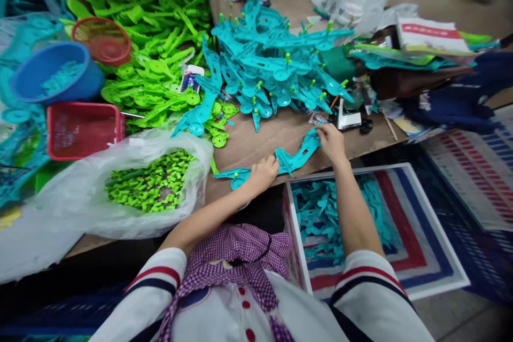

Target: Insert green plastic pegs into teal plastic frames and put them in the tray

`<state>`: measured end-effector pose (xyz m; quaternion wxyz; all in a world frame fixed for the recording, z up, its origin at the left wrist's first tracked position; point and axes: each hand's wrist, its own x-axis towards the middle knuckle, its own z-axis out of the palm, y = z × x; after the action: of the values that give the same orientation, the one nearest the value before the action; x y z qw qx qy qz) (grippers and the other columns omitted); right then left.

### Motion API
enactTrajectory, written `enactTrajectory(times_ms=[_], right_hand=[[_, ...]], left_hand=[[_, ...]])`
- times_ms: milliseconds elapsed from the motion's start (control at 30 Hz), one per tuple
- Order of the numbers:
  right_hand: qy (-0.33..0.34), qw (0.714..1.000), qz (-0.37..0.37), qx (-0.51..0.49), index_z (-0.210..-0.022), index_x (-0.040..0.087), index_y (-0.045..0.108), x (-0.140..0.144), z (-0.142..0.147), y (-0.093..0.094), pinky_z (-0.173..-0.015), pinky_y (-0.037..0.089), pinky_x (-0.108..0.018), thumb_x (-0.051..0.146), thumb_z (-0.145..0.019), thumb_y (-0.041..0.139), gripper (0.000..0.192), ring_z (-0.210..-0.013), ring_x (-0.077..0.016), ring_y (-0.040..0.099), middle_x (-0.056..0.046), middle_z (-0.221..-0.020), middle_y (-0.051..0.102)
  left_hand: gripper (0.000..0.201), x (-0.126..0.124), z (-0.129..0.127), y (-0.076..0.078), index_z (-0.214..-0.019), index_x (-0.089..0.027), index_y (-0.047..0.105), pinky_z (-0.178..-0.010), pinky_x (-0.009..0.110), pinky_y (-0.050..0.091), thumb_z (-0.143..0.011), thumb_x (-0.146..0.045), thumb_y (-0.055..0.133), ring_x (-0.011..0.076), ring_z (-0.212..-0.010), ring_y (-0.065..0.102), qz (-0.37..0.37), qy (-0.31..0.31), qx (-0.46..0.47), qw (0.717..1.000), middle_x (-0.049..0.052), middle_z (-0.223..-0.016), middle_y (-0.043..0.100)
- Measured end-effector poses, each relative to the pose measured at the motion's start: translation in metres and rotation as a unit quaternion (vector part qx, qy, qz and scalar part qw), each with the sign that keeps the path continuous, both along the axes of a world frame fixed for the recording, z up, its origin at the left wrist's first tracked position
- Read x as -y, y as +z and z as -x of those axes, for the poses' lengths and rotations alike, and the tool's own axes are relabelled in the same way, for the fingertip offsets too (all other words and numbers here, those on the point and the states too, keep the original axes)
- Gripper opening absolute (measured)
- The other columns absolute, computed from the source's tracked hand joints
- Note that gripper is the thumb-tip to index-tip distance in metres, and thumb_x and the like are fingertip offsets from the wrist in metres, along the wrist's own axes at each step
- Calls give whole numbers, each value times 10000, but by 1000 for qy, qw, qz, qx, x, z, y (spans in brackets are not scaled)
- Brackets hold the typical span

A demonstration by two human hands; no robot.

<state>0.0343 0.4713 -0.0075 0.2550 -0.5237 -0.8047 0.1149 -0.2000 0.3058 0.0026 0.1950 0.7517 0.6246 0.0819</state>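
A long turquoise plastic part (298, 159) lies along the table's front edge, and both my hands are on it. My left hand (263, 173) has its fingers closed over the part's middle. At the part's upper right end, my right hand (331, 141) pinches it between thumb and fingers. A round disc shows on the left stretch of the part, beside my left wrist. Beyond my hands rises a big pile of similar turquoise parts (276, 64), several with small green pegs standing in them. What lies under my left palm is hidden.
To the left sit a plastic bag (132, 219) of small green pegs, a red basket (86, 131), a blue bowl (58, 72) and a heap of green parts (160, 26). Below my right arm stands a white-rimmed crate (433, 224) holding turquoise parts.
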Motion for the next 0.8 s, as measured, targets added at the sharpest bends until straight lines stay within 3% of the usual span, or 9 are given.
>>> enactTrajectory(times_ms=[267,433,500,567,700,800], right_hand=[[-3,997,25,67,-1045,181,695,2,3,1,-854,493,-358,283,-922,435,305,-996,-256,646,-107,-1077,707],[9,966,75,246,-1010,197,725,-15,22,9,-768,477,-351,244,-880,498,265,-941,-272,652,-116,-1062,719],[16,961,73,268,-1012,194,730,-16,28,7,-764,475,-347,235,-887,487,276,-931,-269,656,-126,-1056,721],[4,975,58,216,-1044,187,726,-11,27,1,-803,488,-360,258,-914,452,312,-961,-268,661,-130,-1079,719],[-21,998,60,6,-1232,172,645,7,2,-9,-875,526,-401,364,-927,430,420,-1022,-264,663,-122,-1157,700],[10,999,19,-43,-1407,172,488,21,-21,-2,-1021,470,-438,367,-900,476,543,-1238,-270,554,-129,-1367,571]], left_hand=[[355,1,-1,-1,-1188,-169,596,-649,269,482,-1007,-243,299,224,-1000,587,-11,-14,-57,998,138,-1120,584],[400,3,-3,-12,-1251,-162,569,-605,274,463,-1009,-241,261,240,-983,581,-43,-23,-72,996,145,-1118,588],[416,5,-4,-18,-1253,-161,571,-593,270,450,-1010,-235,242,238,-964,581,-53,-16,-77,995,144,-1089,595],[420,5,-6,-24,-1248,-159,577,-579,266,436,-1009,-223,238,235,-944,581,-66,-11,-80,995,147,-1076,598],[404,5,-7,-34,-1242,-159,585,-555,266,417,-997,-188,265,234,-916,575,-87,-16,-72,993,152,-1066,601],[380,5,-7,-37,-1207,-167,604,-569,265,423,-990,-179,292,231,-910,573,-86,-9,-53,995,146,-1049,604]])
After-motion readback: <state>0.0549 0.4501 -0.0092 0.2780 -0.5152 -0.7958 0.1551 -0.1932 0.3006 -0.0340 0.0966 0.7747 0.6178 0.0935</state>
